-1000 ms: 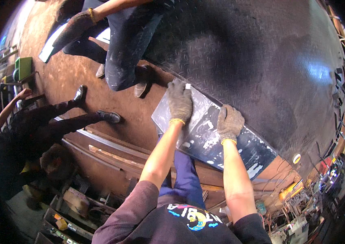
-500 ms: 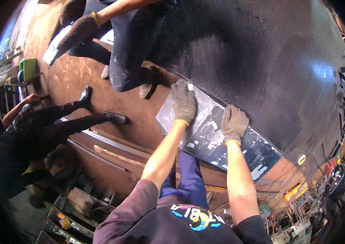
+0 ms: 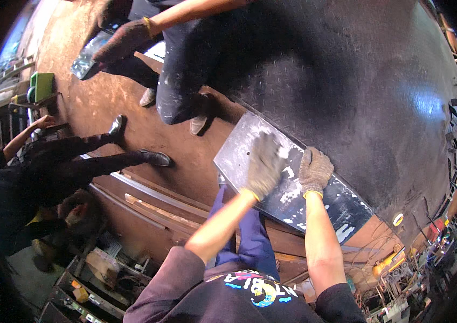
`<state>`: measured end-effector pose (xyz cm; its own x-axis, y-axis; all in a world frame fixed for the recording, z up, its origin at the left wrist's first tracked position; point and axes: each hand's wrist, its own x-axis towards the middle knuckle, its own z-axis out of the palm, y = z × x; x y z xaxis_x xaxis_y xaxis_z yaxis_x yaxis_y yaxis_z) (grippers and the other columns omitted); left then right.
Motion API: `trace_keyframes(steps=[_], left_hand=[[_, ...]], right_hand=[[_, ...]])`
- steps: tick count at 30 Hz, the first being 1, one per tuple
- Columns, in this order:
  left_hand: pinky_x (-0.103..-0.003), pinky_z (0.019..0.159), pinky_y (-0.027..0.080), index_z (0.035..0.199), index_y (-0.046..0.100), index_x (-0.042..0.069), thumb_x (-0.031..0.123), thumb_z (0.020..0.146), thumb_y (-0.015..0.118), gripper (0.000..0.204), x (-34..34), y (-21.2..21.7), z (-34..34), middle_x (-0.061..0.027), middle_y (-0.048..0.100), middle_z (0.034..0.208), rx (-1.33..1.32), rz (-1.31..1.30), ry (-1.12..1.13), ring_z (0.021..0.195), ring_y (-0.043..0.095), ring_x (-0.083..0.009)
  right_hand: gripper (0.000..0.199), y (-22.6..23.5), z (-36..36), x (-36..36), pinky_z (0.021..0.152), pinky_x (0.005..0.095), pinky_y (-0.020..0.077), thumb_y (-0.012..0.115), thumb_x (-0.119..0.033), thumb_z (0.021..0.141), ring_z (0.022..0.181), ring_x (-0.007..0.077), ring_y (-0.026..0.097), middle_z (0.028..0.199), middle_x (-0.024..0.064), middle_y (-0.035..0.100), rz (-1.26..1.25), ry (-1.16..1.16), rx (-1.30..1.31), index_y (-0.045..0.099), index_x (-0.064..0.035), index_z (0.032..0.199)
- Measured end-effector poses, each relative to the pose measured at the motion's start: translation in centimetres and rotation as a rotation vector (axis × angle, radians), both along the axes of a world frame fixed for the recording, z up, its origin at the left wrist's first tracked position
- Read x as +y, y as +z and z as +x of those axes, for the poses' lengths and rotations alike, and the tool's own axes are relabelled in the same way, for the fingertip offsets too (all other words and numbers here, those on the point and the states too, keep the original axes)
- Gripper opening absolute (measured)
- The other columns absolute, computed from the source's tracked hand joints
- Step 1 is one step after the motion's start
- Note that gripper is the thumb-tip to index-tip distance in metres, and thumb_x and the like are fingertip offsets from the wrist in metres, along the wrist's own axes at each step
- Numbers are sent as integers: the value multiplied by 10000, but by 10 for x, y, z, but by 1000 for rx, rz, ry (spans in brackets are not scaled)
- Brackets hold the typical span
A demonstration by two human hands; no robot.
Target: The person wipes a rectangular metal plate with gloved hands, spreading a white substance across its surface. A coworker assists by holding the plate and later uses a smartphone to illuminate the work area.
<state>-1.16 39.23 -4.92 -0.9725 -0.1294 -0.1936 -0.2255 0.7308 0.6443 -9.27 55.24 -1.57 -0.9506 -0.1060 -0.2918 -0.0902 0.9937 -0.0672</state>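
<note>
A flat dark panel lies slantwise before me, smeared with whitish-grey patches; its left part is mostly grey and has a small hole. Wearing a grey knitted glove with a yellow cuff, my left hand is over the panel's middle. Motion smears its fingers, and anything under the palm is hidden. My right hand, gloved alike, sits at the panel's far long edge with its fingers bent over it. Both forearms reach in from below.
A dark tread-patterned metal sheet spreads beyond the panel. Far left, a gloved co-worker holds a shiny plate. Another person is at left. Long metal bars lie left of my legs; tools and cables crowd the lower right.
My left hand has slid toward me and to the right over the panel, uncovering its grey left part. My right hand stays at the far edge. The co-worker's plate has shifted slightly right.
</note>
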Motion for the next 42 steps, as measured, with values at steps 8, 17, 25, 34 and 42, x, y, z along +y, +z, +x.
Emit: trace_keyframes(steps=[8,17,25,34,42], left_hand=[[-505,1347,78,1472,597,41,311,1072,520,489,-54,-32,-36,-194,434,1667,-148,67,222,1620,213,-400],[-537,1278,266,1365,599,-30,254,997,606,465,-78,-79,-10,-240,526,1525,-85,-171,279,1460,420,-443],[-568,1302,214,1387,613,-7,311,1021,577,486,-80,-65,-54,-267,517,1550,-45,99,377,1525,340,-506],[-544,1331,138,1452,572,3,319,994,610,558,-15,-7,-23,-247,451,1616,36,173,143,1583,265,-462],[-558,1312,180,1355,623,4,278,993,625,453,-63,-32,-27,-256,478,1581,-11,142,294,1561,297,-469]], right_hand=[[384,-1,-1,-3,944,531,508,526,-449,1031,1051,375,700,1091,140,758,-15,-29,-2,751,-176,1178],[353,-3,3,-5,939,528,501,580,-424,995,1072,354,689,1105,113,753,-23,-23,-6,745,-183,1192],[352,2,2,-5,974,507,481,550,-399,1009,1124,340,667,1156,87,744,-26,-19,-50,735,-173,1206],[352,7,0,-2,966,513,487,549,-399,1012,1099,356,677,1141,108,745,-17,-24,-31,742,-166,1192],[385,3,3,-5,945,532,498,510,-437,1042,1060,379,685,1109,131,747,-21,-33,17,745,-158,1165]])
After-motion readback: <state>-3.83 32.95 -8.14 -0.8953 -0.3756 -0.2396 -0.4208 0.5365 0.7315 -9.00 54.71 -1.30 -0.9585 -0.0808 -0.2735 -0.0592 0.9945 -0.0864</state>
